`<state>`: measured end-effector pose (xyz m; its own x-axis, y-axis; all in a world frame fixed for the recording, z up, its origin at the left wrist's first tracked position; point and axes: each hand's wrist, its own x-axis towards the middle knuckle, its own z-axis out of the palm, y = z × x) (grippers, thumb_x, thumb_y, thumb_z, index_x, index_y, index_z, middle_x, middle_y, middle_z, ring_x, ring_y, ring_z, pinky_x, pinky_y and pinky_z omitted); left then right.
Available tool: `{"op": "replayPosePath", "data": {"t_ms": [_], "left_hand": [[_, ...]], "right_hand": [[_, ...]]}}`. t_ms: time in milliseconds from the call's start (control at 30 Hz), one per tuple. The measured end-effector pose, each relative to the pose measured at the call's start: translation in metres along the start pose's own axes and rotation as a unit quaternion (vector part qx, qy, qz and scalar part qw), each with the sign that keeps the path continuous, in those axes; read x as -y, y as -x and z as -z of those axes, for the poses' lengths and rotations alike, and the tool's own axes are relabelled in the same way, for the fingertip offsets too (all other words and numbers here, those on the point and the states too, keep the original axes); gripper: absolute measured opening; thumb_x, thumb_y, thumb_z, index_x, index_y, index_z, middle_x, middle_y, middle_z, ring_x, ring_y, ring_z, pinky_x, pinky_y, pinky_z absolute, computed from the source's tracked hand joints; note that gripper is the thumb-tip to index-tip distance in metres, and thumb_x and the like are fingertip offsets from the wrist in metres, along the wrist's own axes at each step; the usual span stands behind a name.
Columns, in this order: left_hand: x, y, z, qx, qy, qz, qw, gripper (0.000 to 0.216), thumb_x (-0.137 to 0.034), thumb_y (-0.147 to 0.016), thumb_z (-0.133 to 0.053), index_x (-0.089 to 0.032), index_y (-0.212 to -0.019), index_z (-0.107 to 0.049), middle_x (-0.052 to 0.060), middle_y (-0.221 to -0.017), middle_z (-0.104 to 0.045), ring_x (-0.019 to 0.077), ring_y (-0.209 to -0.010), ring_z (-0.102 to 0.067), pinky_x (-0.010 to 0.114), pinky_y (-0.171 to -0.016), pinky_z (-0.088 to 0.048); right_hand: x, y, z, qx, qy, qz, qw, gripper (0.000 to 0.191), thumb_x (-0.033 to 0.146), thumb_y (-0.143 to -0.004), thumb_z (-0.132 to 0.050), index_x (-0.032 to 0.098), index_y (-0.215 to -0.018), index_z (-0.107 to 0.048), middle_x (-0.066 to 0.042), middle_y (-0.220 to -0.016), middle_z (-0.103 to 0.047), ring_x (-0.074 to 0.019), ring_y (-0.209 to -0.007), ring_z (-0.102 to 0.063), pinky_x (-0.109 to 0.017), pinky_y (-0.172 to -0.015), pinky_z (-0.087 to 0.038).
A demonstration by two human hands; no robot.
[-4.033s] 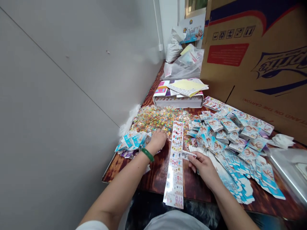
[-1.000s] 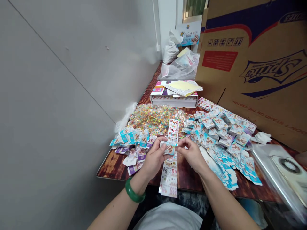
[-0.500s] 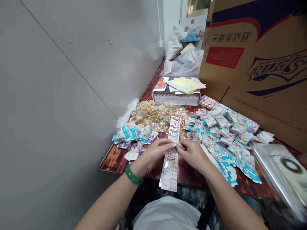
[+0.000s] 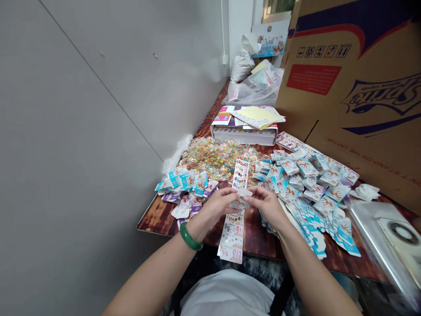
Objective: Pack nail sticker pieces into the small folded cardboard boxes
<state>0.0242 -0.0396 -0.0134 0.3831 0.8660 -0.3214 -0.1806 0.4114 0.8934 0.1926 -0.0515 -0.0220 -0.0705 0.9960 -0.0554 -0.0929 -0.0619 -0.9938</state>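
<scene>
Between my two hands is a small printed card box with a white flap standing up at its top. My left hand, below a green bangle, is closed around the box's left side. The fingers of my right hand pinch the flap at the right. Beneath my hands a long strip of nail sticker sheets hangs toward the table's front edge. Another sticker sheet lies just beyond my fingers. Flat blue-and-white boxes are fanned out to the right of my right hand.
Filled small boxes are heaped at the right. Clear packets with colourful bits spread at the back. Blue and purple boxes lie left. A large carton and a display box stand behind; a plastic-wrapped item lies at far right.
My hands have turned the small box so its printed face and white flap show more. The right hand's fingers have shifted up to the flap. The view has moved slightly.
</scene>
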Motion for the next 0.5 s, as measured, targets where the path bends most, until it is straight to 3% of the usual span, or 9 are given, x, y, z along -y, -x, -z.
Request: {"op": "replayPosePath", "data": {"t_ms": [133, 200, 400, 500], "left_hand": [[-0.0024, 0.0006, -0.0010, -0.024, -0.034, 0.014, 0.999, 0.029, -0.039, -0.071, -0.070, -0.016, -0.088, -0.067, 0.007, -0.091, -0.062, 0.0135, -0.072, -0.061, 0.028, -0.064, -0.056], [-0.0030, 0.0012, -0.0013, -0.023, -0.039, 0.019, 0.999, 0.032, -0.042, -0.071, -0.069, -0.015, -0.089, -0.068, 0.007, -0.091, -0.063, 0.0121, -0.069, -0.060, 0.027, -0.062, -0.056], [0.0034, 0.0003, 0.0016, -0.014, -0.040, 0.015, 0.999, 0.035, -0.031, -0.063, -0.077, -0.017, -0.094, -0.068, 0.007, -0.096, -0.064, 0.0148, -0.077, -0.061, 0.023, -0.058, -0.054], [0.0067, -0.0008, 0.0027, -0.001, -0.044, 0.004, 0.999, 0.033, -0.030, -0.065, -0.076, -0.017, -0.095, -0.069, 0.007, -0.096, -0.065, 0.0150, -0.078, -0.062, 0.022, -0.059, -0.054]], "right_hand": [[-0.0069, 0.0010, -0.0030, -0.044, 0.108, 0.137, 0.984, 0.011, 0.032, -0.072, -0.066, 0.022, -0.073, -0.072, -0.004, -0.078, -0.067, -0.0181, -0.071, -0.059, -0.030, -0.064, -0.047], [-0.0088, 0.0007, -0.0023, -0.039, 0.134, 0.162, 0.977, 0.012, 0.032, -0.074, -0.065, 0.023, -0.071, -0.072, -0.005, -0.078, -0.068, -0.0203, -0.079, -0.061, -0.033, -0.072, -0.047], [-0.0060, -0.0011, -0.0013, -0.055, 0.080, 0.054, 0.994, 0.018, 0.036, -0.064, -0.073, 0.019, -0.068, -0.068, 0.000, -0.058, -0.061, -0.0119, -0.049, -0.048, -0.024, -0.047, -0.037], [-0.0029, -0.0009, -0.0031, -0.060, 0.063, 0.035, 0.996, 0.020, 0.037, -0.062, -0.073, 0.019, -0.064, -0.065, 0.002, -0.053, -0.056, -0.0102, -0.045, -0.043, -0.023, -0.044, -0.033]]}}
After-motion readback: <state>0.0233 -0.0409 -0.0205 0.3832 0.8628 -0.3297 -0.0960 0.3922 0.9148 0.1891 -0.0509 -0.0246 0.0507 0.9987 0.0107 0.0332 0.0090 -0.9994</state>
